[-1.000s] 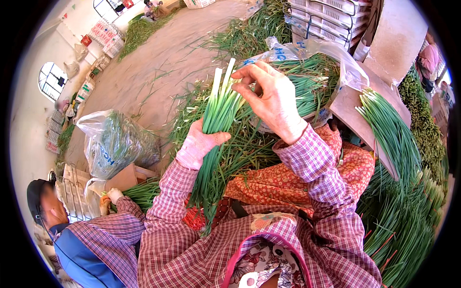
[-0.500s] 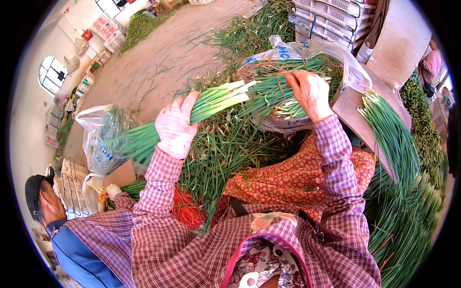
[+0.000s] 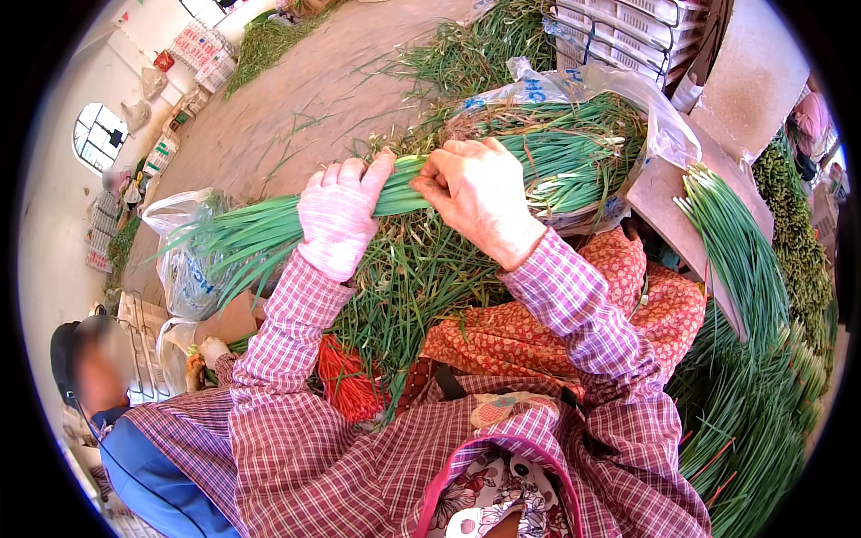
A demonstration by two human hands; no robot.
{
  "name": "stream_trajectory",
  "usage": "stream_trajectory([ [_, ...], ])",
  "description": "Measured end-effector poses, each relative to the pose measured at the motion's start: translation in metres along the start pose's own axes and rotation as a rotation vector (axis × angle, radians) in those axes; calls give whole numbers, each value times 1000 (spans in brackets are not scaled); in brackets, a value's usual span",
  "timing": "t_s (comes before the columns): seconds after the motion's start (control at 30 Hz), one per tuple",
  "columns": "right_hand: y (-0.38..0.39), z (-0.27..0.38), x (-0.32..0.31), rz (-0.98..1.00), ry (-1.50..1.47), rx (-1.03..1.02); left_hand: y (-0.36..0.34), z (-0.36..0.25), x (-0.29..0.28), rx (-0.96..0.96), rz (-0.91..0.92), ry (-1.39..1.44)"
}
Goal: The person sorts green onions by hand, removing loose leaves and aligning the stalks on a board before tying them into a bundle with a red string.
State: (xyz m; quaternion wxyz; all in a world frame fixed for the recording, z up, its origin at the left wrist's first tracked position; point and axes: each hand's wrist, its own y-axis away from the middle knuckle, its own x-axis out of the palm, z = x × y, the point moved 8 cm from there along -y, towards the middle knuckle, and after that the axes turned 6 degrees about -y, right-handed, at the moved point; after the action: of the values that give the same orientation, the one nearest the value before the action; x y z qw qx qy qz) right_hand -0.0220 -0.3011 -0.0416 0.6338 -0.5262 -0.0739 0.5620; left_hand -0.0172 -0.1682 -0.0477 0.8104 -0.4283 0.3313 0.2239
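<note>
A bunch of long green scallions (image 3: pixel 256 226) is held crosswise in front of me, its leaves hanging toward the left. My left hand (image 3: pixel 339 220), in a light thin glove, is closed around the middle of the stalks. At their pale end, my bare right hand (image 3: pixel 480 193) has its fingers pinched on the bunch, and the back of that hand hides the stalk tips. Just beyond and to the right lies a heap of scallions (image 3: pixel 574 148) on clear plastic sheeting (image 3: pixel 668 134). Loose green leaves (image 3: pixel 421 269) are piled below my hands.
To the right, another bundle of scallions (image 3: pixel 731 242) lies on a board (image 3: pixel 659 193), above a large green pile (image 3: pixel 744 430). Red ties (image 3: pixel 348 381) hang near my lap. A plastic bag (image 3: pixel 188 269) and a co-worker (image 3: pixel 161 448) are at left. Stacked white crates (image 3: pixel 619 36) stand behind.
My right hand has come left from over the heap to the pale end of the bunch. My left hand stays closed on the stalks, which now lie more level.
</note>
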Motion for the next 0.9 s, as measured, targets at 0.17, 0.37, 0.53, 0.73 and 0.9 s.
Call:
stream_trajectory([
  [0.17, -2, -39, -25, -158, -718, 298, 9, 5, 9, -7, 57, 24],
  [0.37, -6, -42, -29, 33, 100, 65, 12, 3, 9, 34, 7, -13],
  [0.53, 2, -23, 12, 172, 43, -42, 8, -3, 9, 48, 10, -4],
  [0.73, 6, -80, -5, -102, -914, 419, 14, 7, 21, -76, 102, 249],
  [0.9, 9, -103, -45, -19, -869, 522, 51, 25, 80, -648, 538, 1535],
])
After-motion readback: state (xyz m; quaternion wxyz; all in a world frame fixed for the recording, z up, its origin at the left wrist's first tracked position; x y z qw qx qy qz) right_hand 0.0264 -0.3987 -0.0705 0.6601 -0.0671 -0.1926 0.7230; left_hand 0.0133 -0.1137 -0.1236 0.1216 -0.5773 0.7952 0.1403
